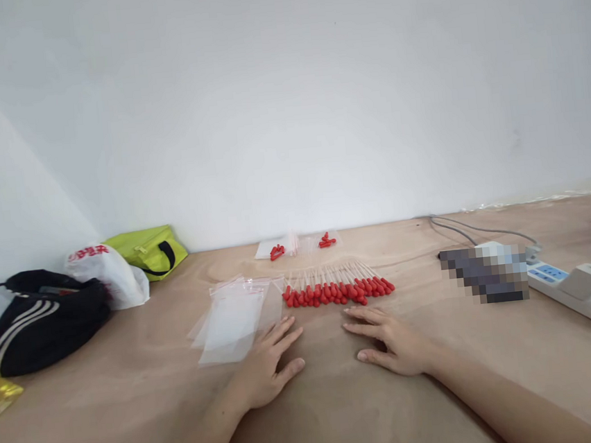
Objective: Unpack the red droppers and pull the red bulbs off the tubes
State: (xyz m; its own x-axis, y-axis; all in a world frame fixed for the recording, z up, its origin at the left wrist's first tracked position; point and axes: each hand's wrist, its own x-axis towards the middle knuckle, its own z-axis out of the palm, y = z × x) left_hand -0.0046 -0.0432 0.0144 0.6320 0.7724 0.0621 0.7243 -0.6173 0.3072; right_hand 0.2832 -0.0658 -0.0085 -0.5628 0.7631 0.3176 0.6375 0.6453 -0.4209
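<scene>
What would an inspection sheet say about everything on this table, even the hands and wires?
Surface: light brown wooden table.
Things by the hands: row of red-tipped sticks, red ends toward the person; clear plastic bags to their left; two clusters of red pieces farther back.
Clutter: black bag, white bag and green bag at left; pixelated dark item at right, unclear.
Hands: left hand and right hand open, backs up, holding nothing.
Cables: grey cables near a power strip, with plugs in it.
Surroundings: pale wall behind; other people, nothing seen.
</scene>
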